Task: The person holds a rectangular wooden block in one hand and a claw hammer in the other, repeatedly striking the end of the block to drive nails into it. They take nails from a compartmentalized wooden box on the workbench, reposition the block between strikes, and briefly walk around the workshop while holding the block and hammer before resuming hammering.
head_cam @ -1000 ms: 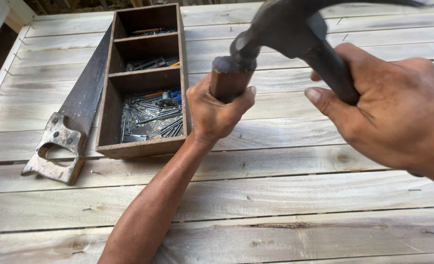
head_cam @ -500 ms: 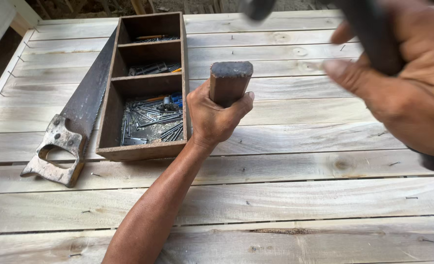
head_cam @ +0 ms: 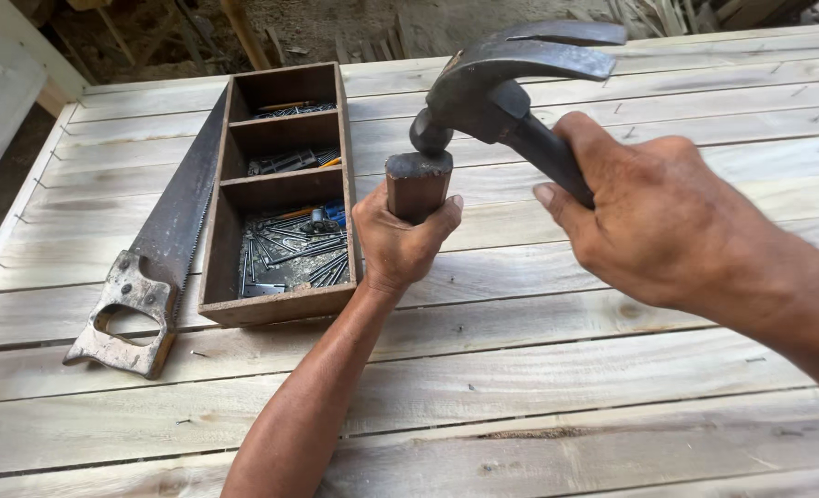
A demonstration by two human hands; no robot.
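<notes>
My left hand point(head_cam: 400, 242) grips a short upright tool with a reddish-brown wooden handle point(head_cam: 418, 184), its flat top showing above my fingers. My right hand point(head_cam: 654, 217) is closed around the dark handle of a claw hammer point(head_cam: 511, 78). The hammer's round face rests on or just above the top of the wooden handle, with the claw pointing right. Whatever lies below my left fist is hidden. Both hands work above the pale plank table point(head_cam: 539, 369).
A wooden tray point(head_cam: 280, 189) with three compartments holding nails and small metal parts sits left of my left hand. An old hand saw point(head_cam: 156, 258) lies along the tray's left side, handle nearest me. Bare ground lies beyond the table's far edge.
The hammer rose away from the wooden handle half a second ago and has now come back down onto its top. My left hand has stayed in place.
</notes>
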